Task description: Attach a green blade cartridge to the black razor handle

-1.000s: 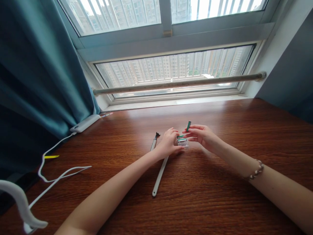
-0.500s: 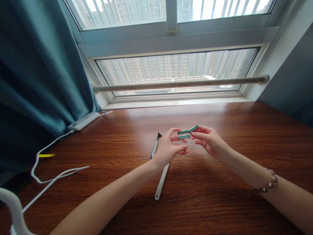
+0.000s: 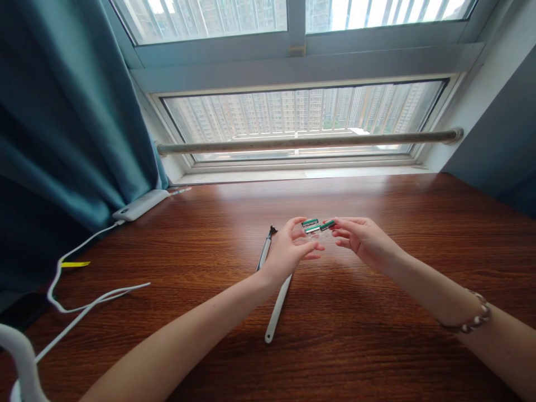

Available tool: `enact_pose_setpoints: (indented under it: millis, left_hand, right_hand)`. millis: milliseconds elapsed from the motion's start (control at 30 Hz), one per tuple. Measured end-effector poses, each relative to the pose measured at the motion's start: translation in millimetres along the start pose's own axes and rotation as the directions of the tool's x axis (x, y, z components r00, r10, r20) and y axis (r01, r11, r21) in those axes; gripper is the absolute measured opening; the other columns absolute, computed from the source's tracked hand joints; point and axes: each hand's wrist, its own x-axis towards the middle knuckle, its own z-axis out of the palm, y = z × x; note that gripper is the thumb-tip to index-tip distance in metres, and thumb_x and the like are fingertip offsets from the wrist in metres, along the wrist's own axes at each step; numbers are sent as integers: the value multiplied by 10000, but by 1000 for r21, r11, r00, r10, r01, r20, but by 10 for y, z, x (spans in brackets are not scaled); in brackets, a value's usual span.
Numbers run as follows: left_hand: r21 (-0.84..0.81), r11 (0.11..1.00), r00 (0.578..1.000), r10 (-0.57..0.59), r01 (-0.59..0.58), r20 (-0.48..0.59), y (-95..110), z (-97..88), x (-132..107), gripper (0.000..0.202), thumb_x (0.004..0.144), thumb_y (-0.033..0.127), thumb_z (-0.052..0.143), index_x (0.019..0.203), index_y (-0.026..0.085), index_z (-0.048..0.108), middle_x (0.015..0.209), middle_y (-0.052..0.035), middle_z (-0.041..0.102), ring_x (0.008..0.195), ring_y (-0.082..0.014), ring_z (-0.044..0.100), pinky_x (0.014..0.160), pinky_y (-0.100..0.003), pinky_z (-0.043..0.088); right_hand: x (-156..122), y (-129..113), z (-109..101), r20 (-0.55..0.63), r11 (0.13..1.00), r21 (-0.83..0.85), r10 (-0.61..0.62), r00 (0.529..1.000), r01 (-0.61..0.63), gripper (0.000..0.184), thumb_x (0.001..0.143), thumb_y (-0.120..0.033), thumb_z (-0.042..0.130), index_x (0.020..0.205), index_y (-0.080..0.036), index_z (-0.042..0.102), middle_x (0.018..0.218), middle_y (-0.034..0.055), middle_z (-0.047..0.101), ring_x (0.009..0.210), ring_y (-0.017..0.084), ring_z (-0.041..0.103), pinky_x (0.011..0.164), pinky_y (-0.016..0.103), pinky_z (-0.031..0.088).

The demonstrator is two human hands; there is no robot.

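Observation:
My left hand point(image 3: 293, 244) is closed around a small clear plastic case point(image 3: 312, 235), mostly hidden by the fingers. Two green-and-black razor cartridges point(image 3: 310, 223) show at the case, one above the other. Between the fingertips of my right hand point(image 3: 363, 239) is another green-and-black razor cartridge point(image 3: 328, 225), its left end close to the case. Under my left wrist lies a razor handle point(image 3: 265, 251) with a dark head end. A long pale handle point(image 3: 278, 310) with a hole at its end extends toward me on the table, partly covered by my left hand.
The brown wooden table point(image 3: 368, 346) reaches to the window ledge. At left are a white power strip point(image 3: 141, 205), a white cable point(image 3: 103, 298), a yellow strip point(image 3: 75, 264) and a curved white stand point(image 3: 23, 357). A blue curtain point(image 3: 71, 111) hangs at the left edge.
The cartridge in my right hand has moved slightly down and tilts less steeply. My right hand has shifted a little to the right. The case in my left hand has turned slightly.

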Motion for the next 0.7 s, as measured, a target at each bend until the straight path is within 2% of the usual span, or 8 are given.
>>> enact_pose_setpoints:
  millis: [133, 267, 400, 533, 700]
  left_hand:
    - [-15, 1000, 1000, 22, -22, 10, -17, -2, 12, 513, 677, 121, 631, 1108, 199, 364, 1068, -130, 566, 750, -182, 643, 715, -391, 522]
    - [-28, 998, 997, 60, -59, 38, -29, -1, 4, 507, 676, 128, 636, 1104, 196, 373, 1036, -117, 581, 763, -190, 643, 744, -401, 511]
    - [-18, 993, 990, 122, -121, 65, -44, -2, -5, 500, 682, 131, 637, 1104, 200, 376, 1030, -106, 586, 796, -197, 639, 790, -416, 492]
    - [-17, 987, 982, 164, -163, 99, -51, -1, -14, 486, 698, 118, 623, 1105, 198, 370, 1039, -103, 584, 823, -201, 634, 828, -422, 472]
    - [-29, 981, 974, 195, -193, 118, -55, 1, -31, 478, 703, 113, 620, 1106, 196, 378, 1058, -100, 580, 889, -209, 615, 856, -421, 459]
  right_hand:
    - [-36, 5, 3, 28, 992, -121, -18, 999, 21, 243, 645, -297, 696, 831, -141, 687, 739, 65, 662, 659, 116, 584, 597, 225, 479]
    - [-54, 18, 5, -47, 966, -240, -112, 993, 97, 283, 582, -310, 734, 807, -147, 678, 729, 73, 671, 658, 161, 610, 569, 257, 470]
    - [-69, 38, 18, -92, 959, -263, -135, 986, 107, 261, 577, -324, 733, 759, -145, 678, 722, 77, 665, 660, 170, 605, 541, 252, 452]
    - [-87, 66, 47, -148, 963, -249, -147, 978, 107, 243, 564, -312, 740, 737, -150, 684, 706, 58, 643, 618, 118, 534, 485, 211, 402]
    - [-99, 103, 85, -152, 966, -239, -142, 978, 103, 248, 560, -313, 741, 728, -144, 673, 666, 44, 599, 608, 113, 490, 452, 201, 391]
